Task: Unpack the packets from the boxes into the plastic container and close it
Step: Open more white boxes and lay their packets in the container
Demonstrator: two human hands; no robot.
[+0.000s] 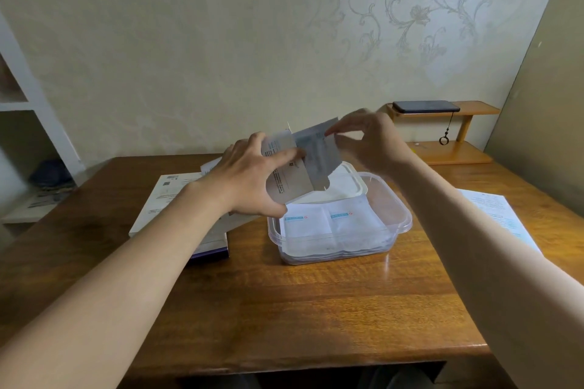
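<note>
Patterned pale wallpaper (189, 41) backs a brown wooden table (284, 309), and both bare forearms reach in from the near edge. The left hand (249, 180) grips a pale cardboard box (286, 181) above the table, fingers curled round its far side and thumb across the printed face, with the open end tilted up to the right. The right hand (369, 142) pinches the top corner of a grey packet (319, 151) that sticks partway out of that opening. Just below them sits the clear plastic container (401, 208), open, with white packets with blue labels (328, 221) lying flat inside. Its white lid (341, 186) lies at the container's far side, partly hidden by the box. To the left of the container lie flat white boxes (167, 199), stacked on a purple-edged box (211, 249). A printed sheet (496, 211) lies on the table at the right. Far right, a small wooden shelf (474, 109) carries a dark phone (425, 106). White shelving (31, 104) stands at the left.
</note>
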